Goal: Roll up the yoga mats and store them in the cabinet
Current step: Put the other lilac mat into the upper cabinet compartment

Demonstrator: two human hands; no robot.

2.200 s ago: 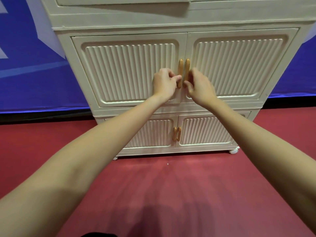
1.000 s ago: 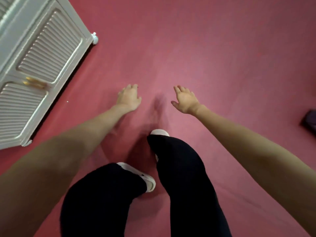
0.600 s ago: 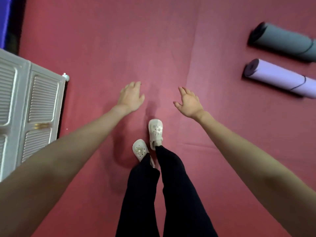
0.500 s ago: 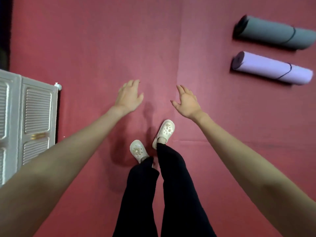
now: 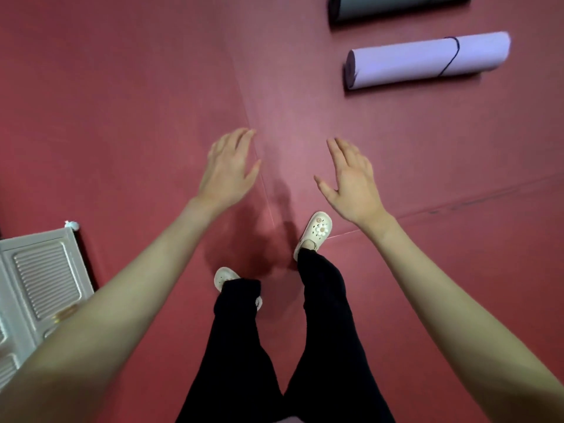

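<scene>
Yoga mats, 2 of them, lie rolled on the red floor (image 5: 122,102) at upper right, well apart from the person's hands. Lilac mat (image 5: 427,62) sits nearer, rolled tight w/ a thin dark cord round it toward its right end, long axis running roughly left-right. Grey mat (image 5: 381,7) lies just beyond it, parallel, mostly cut off by the top edge of view. The 2 mats are close but not touching.

Person stands mid-floor, both bare arms stretched fwd & down. Left hand (image 5: 229,169) hangs over the floor, back of hand up, fingers straight and loosely spread, holding nothing; its fingertips are blurred. Right hand (image 5: 351,181) is likewise empty, fingers extended, thumb out to the side, palm angled inward. Neither hand touches a mat or the cabinet.

White cabinet (image 5: 39,285) shows at lower left, partly hidden behind the left forearm; a ribbed door panel is visible, and a small white caster (image 5: 71,225) at its far corner. Whether its doors are open or shut can't be told from here.

Below the hands: black trousers (image 5: 323,315) and 2 white clogs. Right clog (image 5: 316,232) is planted fwd, w/ a flower charm on top; left clog (image 5: 224,277) sits further back, half covered by the trouser leg. Seams cross the red floor.
</scene>
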